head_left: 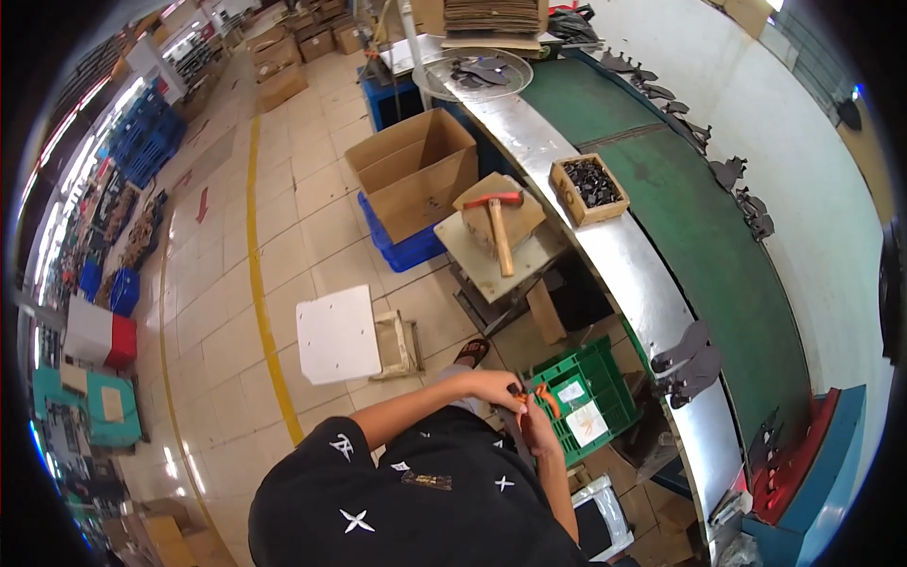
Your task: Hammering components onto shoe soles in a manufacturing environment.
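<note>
My left hand [496,388] and my right hand [539,433] meet in front of my body, both with fingers closed. Between them shows a small dark piece with a bit of orange, too small to name. A dark strip [517,437] runs down from the hands toward my shirt. Just beyond my right hand, a curved orange thing [547,401], perhaps a tool handle, shows over the edge of a green plastic crate [625,404]. White sheets [587,422] lie in the crate.
A hammer [500,230] lies on cardboard on a small table [463,248]. An open carton [416,180] stands behind it. Along the right runs a green conveyor [699,227] with a metal ledge, bearing a box of small black parts [590,181] and dark plates [692,364]. A white-topped stool [338,333] stands left.
</note>
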Demonstrator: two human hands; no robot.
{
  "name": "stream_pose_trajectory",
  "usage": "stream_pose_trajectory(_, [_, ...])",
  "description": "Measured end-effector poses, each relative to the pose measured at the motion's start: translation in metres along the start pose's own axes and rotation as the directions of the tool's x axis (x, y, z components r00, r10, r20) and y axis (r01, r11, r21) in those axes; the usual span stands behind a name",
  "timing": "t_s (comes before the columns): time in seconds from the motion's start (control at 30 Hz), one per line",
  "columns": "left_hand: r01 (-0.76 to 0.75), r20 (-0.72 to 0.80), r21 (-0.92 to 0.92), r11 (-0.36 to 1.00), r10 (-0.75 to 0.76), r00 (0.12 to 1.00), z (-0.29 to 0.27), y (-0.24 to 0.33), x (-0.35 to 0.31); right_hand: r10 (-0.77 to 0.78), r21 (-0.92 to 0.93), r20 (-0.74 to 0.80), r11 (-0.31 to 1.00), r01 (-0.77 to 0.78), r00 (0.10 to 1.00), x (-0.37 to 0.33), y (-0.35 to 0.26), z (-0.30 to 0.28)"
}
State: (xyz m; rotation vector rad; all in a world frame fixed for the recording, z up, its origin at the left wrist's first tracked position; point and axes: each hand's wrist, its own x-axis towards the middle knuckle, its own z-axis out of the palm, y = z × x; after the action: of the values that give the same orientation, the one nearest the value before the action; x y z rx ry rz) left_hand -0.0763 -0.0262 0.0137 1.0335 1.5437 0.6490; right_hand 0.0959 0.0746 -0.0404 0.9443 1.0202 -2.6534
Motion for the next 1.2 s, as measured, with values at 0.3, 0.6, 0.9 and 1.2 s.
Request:
stream_pose_trajectory(0.3, [0.076,0.151,-0.126,0.989,-0.056,0.987,-0.107,-0.074,0.025,-0.027,-0.23,-0.37,0.971,-0.064,0.928,0.065,-0.005,0.001])
stream_pose_trajectory(0.6, [0.534,-0.294,-0.129,0.835,-0.547,0.784,-0.21,-0.385,-0.084,-0.064,-0.615,-0.69,0.576,-0.538,0.721,0.061,0.085,0.009])
stream_pose_trajectory(0.9, [0.344,0.196,0.617,0.708,-0.562,0.804,-0.208,-0.446,-0.082,0.44,0.179,-0.733,0.86,-0.477,0.519,0.043,0.109,0.057])
stream_pose_trajectory(1.2, [0.563,0.243,0.401,0.722,-0.677,0.695,-0.239,-0.481,-0.058,0.271,0.197,-0.872,0.957,-0.214,0.409,0.066,0.137,0.125])
